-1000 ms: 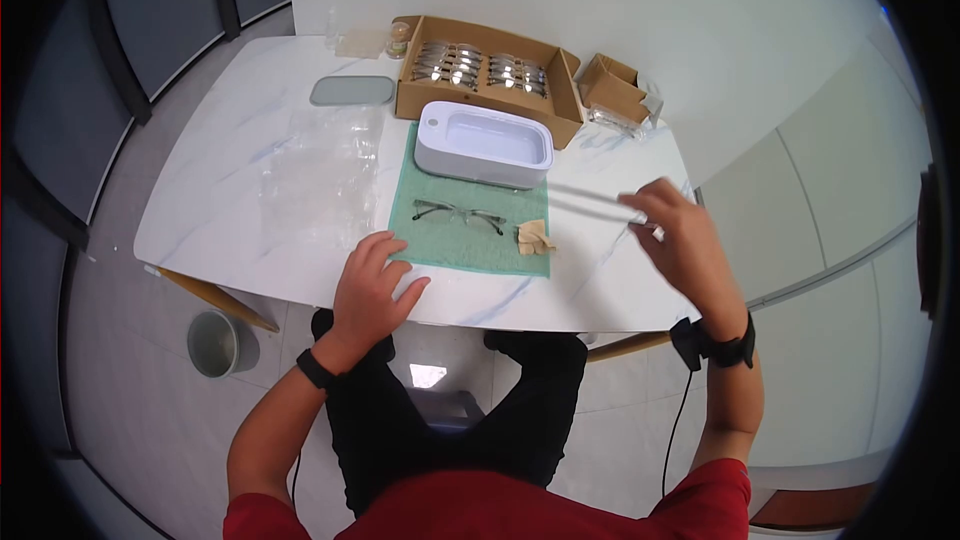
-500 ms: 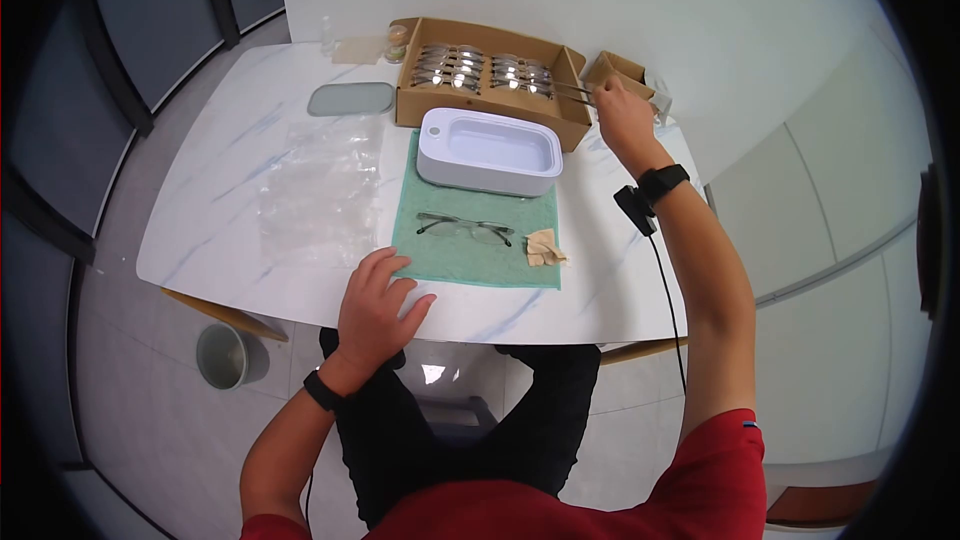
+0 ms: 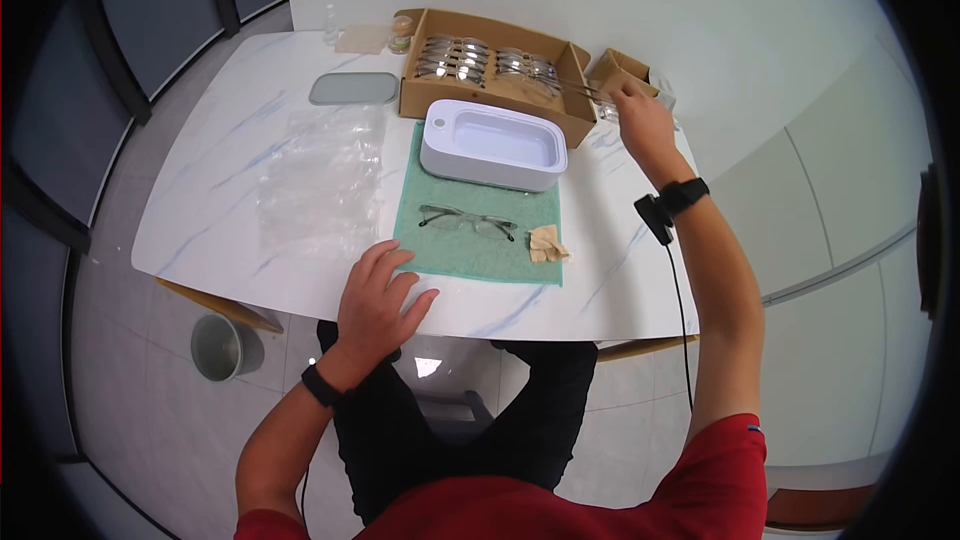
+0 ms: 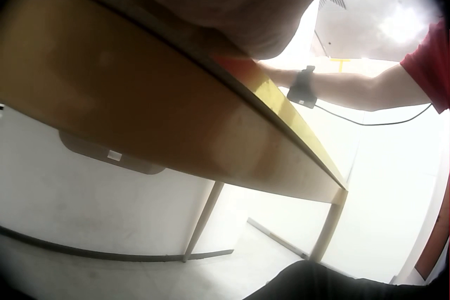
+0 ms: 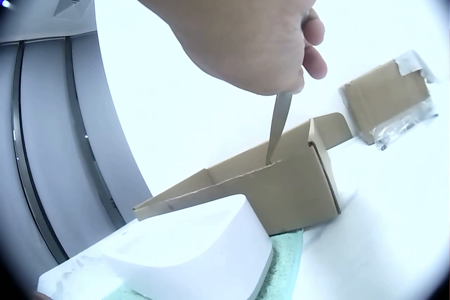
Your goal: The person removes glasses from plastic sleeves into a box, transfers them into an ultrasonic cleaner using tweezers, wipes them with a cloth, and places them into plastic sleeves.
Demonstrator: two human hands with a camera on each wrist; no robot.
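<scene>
In the head view, my right hand [image 3: 645,122] grips long metal tweezers [image 3: 590,92], reaching over the right end of the cardboard box [image 3: 500,106]. The tips are at a pair of eyeglasses [image 3: 540,86] in the box's front right. In the right wrist view, the tweezers [image 5: 279,128] drop behind the box wall and their tips are hidden. My left hand [image 3: 377,298] rests at the table's front edge, fingers spread, beside the corner of the green towel [image 3: 440,255]. On that towel lie rimless eyeglasses [image 3: 468,220] and a crumpled tan cloth [image 3: 546,244].
A white ultrasonic cleaner [image 3: 490,168], lid off, stands on the towel before the box. A grey lid [image 3: 353,88] and clear plastic bags [image 3: 325,180] lie left. A smaller cardboard box [image 3: 622,70] is at back right; a bin [image 3: 222,348] stands on the floor.
My right hand has moved from the table's right side up to the box with the tweezers. The front right eyeglasses in the box have shifted and tilted. My left hand has stayed put.
</scene>
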